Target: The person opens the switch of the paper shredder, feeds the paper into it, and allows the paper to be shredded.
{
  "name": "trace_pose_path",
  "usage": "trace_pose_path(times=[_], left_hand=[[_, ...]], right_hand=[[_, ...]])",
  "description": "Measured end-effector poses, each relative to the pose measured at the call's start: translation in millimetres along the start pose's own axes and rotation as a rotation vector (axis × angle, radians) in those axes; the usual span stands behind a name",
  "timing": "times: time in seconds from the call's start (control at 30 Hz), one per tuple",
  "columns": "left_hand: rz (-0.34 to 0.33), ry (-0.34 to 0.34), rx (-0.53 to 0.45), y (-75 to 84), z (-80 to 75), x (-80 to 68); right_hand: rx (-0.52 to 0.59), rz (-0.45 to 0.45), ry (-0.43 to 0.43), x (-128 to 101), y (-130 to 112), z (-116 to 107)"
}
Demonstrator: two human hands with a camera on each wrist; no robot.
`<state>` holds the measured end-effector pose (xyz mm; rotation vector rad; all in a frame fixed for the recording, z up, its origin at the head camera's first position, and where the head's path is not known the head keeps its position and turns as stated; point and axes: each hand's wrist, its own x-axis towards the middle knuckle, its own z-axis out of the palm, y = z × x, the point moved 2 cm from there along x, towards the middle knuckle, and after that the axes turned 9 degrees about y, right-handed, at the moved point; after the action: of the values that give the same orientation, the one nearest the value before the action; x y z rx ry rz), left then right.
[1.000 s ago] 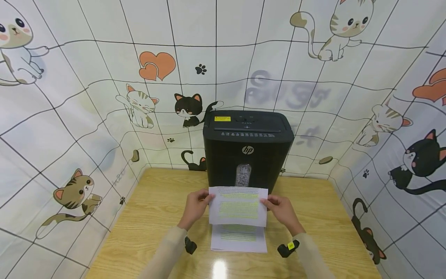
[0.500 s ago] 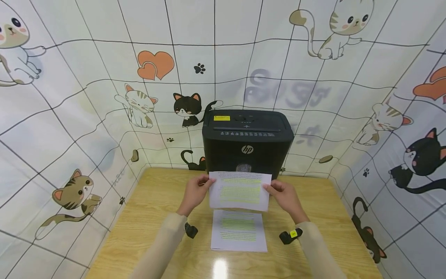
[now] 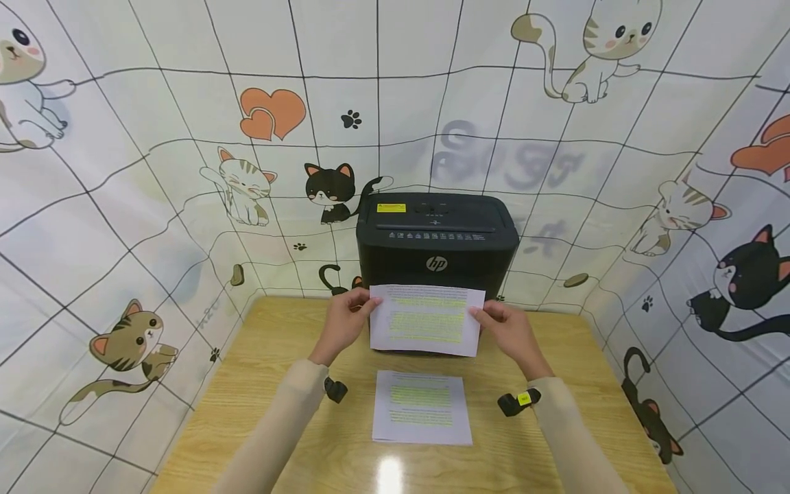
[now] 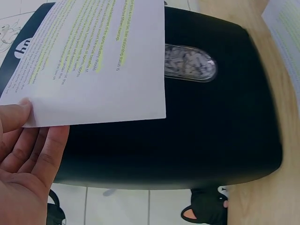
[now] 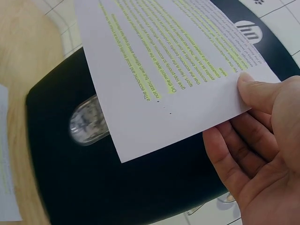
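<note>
A printed sheet of paper (image 3: 426, 321) with yellow highlighted lines is held up in front of a black HP paper shredder (image 3: 435, 237). My left hand (image 3: 345, 319) pinches its left edge, thumb on the printed face, as the left wrist view shows with the sheet (image 4: 122, 89) above the fingers. At the opposite edge my right hand (image 3: 509, 333) pinches the paper between thumb and fingers. The shredder's clear window (image 4: 192, 63), with paper bits behind it, is partly covered by the sheet. Its feed slot (image 3: 435, 228) lies on top, above the sheet's upper edge.
More highlighted paper (image 3: 422, 408) lies on the wooden table (image 3: 259, 391) in front of the shredder. Cat-patterned cloth walls (image 3: 401, 103) stand behind and at both sides. Each wrist wears a small black camera (image 3: 335, 390).
Both hands have lifted the sheet up and away from the paper on the table, toward the shredder. It now covers the front window in the head view.
</note>
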<state>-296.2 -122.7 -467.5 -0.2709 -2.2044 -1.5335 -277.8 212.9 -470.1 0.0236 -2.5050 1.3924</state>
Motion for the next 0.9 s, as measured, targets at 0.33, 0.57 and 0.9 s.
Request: trace_pose_path(times=[0.33,0.57,0.9], left_hand=[[0.061,0.013,-0.048,21.8,-8.0,17.6],[0.101,0.027,-0.026,33.7,-11.3,28.2],[0.129,0.045,-0.003,51.4,-17.2,43.0]], right_hand=[[0.022,-0.062,0.041,14,-24,-12],[0.04,-0.084,0.058,21,-38,-20],[0.059,-0.056,0.062,29,-52,-27]])
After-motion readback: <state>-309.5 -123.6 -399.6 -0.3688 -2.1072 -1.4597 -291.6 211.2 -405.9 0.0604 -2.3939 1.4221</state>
